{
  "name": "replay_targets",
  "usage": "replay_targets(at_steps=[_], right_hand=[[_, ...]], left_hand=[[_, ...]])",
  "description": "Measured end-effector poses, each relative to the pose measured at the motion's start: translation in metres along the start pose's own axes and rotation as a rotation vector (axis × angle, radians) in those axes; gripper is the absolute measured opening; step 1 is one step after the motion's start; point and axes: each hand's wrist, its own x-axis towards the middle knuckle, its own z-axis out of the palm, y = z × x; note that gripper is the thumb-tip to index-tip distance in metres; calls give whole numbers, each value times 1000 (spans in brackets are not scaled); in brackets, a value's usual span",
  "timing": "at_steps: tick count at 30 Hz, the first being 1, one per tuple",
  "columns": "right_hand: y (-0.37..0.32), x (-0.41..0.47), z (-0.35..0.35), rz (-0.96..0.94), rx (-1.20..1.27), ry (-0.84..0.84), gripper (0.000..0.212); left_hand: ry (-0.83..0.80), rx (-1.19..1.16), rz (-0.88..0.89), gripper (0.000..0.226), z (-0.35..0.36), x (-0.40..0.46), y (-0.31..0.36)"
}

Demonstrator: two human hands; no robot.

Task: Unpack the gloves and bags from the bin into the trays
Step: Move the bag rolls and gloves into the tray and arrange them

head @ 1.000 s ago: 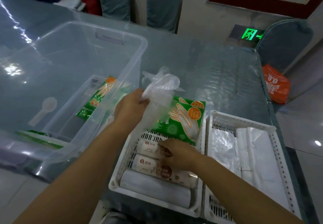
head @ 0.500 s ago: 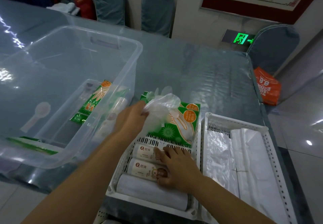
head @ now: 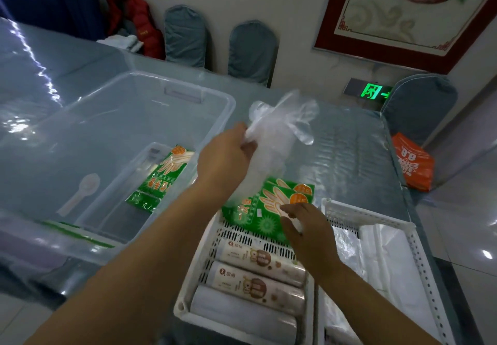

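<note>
Blue table (head: 336, 143); left hand (head: 224, 160) grips clear gloves (head: 277, 135); right hand (head: 309, 233) pinches something hidden.

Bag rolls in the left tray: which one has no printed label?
The plain white roll nearest the camera; the two rolls beyond it carry printed labels.

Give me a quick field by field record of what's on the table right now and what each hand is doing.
left hand: gripping loose clear plastic gloves
right hand: on green glove packets
white perforated tray: green packets, three bag rolls
second white tray: white folded bags
clear plastic bin: one green glove packet left inside
</note>
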Motion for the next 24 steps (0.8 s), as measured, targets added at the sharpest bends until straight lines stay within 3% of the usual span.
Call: replay_targets(at_steps=[4, 10, 15, 17, 22, 24], right_hand=[[-19, 34, 0, -3, -4, 83, 15], [-73, 90, 5, -102, 67, 220, 17], [-153, 145, 34, -170, 166, 169, 17], [-184, 170, 62, -152, 91, -12, 19], [-218, 224, 155, -78, -425, -778, 34], [-221, 234, 191, -108, -568, -936, 35]], left_hand=[[87, -133, -55, 8, -54, 27, -5], [157, -146, -68, 14, -116, 55, -52], [172, -179, -124, 28, -165, 76, -100], [200, -158, -152, 25, -184, 86, -121], [254, -152, -190, 22, -227, 112, -171], [254, -159, -210, 20, -241, 121, -194]])
